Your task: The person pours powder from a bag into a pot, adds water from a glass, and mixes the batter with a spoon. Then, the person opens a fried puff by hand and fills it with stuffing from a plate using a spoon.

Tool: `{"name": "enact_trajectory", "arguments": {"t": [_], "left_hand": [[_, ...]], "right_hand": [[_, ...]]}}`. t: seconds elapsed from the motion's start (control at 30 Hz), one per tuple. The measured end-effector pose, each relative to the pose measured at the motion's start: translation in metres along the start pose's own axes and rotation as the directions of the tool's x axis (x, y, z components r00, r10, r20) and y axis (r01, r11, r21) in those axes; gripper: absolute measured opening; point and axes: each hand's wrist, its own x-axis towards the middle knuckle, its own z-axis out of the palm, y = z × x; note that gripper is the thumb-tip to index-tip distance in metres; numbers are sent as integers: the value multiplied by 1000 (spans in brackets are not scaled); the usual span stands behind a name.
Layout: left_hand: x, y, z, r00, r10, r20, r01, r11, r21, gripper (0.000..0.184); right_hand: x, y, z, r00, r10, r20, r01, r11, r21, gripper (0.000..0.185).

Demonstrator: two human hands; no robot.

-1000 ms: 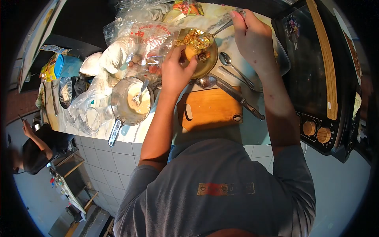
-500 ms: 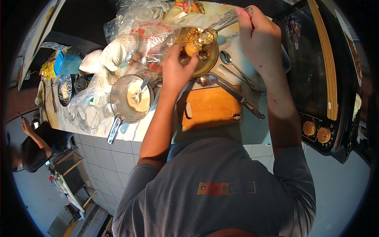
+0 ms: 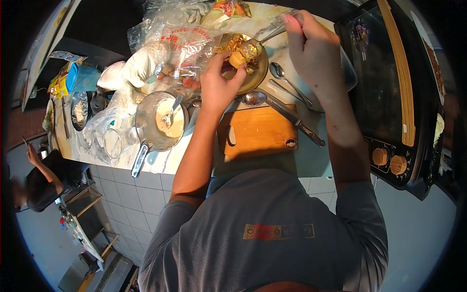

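Note:
My left hand (image 3: 221, 80) pinches a small golden-brown piece of food that looks like fried tofu (image 3: 237, 59), just over a round metal pan (image 3: 263, 73). My right hand (image 3: 314, 51) is closed on the handle of a metal spoon (image 3: 273, 35). Its bowl carries chopped filling and is at the upper edge of the golden piece; whether they touch is hard to tell. More chopped, browned filling (image 3: 233, 44) lies in the pan beneath. Part of the pan is hidden by my left hand and a clear plastic bag (image 3: 187, 46).
A glass pot (image 3: 141, 158) of pale batter with a spoon stands left of my forearm. Near me lie a wooden cutting board (image 3: 262, 131), a knife (image 3: 292, 117) and spare spoons (image 3: 278, 71). A black oven (image 3: 384, 97) borders the right side. Another person (image 3: 46, 175) is at far left.
My right hand has shifted slightly left and down, bringing the spoon's loaded bowl lower against the golden piece. My left hand has barely moved.

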Motion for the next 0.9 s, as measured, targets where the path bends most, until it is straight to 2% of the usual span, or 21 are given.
{"name": "enact_trajectory", "arguments": {"t": [0.13, 0.2, 0.33, 0.4, 0.53, 0.63, 0.7, 0.77, 0.9], "left_hand": [[0, -1, 0, 1000, -23, 5, 23, 999, -28, 36], [-1, 0, -2, 1000, -14, 2, 14, 1000, -24, 36], [-1, -1, -6, 997, -44, 55, 43, 999, 32, 37], [-1, -1, -6, 993, -93, 76, 92, 996, 5, 37], [-3, 0, -8, 997, -75, 12, 74, 997, 13, 36], [-2, -9, -8, 999, -46, -5, 46, 998, 39, 37], [-3, -11, -10, 994, -81, 71, 75, 994, 84, 38], [-2, -12, -9, 994, -76, 74, 71, 995, 73, 38], [-2, -8, -11, 996, -67, 63, 62, 995, 84, 38]], "right_hand": [[-2, 0, 4, 997, 14, 77, -13, 1000, -10, 18], [2, 2, 2, 995, -78, -59, 78, 997, -1, 18], [2, 5, 0, 994, -77, -75, 75, 997, -33, 17], [-1, 2, 0, 992, 54, -111, -57, 998, -26, 17], [-24, 31, 19, 993, -9, -121, -1, 997, -77, 16], [-49, 41, 40, 997, 62, -38, -63, 998, -28, 16], [-63, 43, 53, 1000, -23, -16, 25, 995, 99, 11], [-70, 47, 57, 1000, -11, 13, 10, 997, 77, 10], [-75, 45, 52, 995, -89, 42, 86, 993, 86, 11]]}}
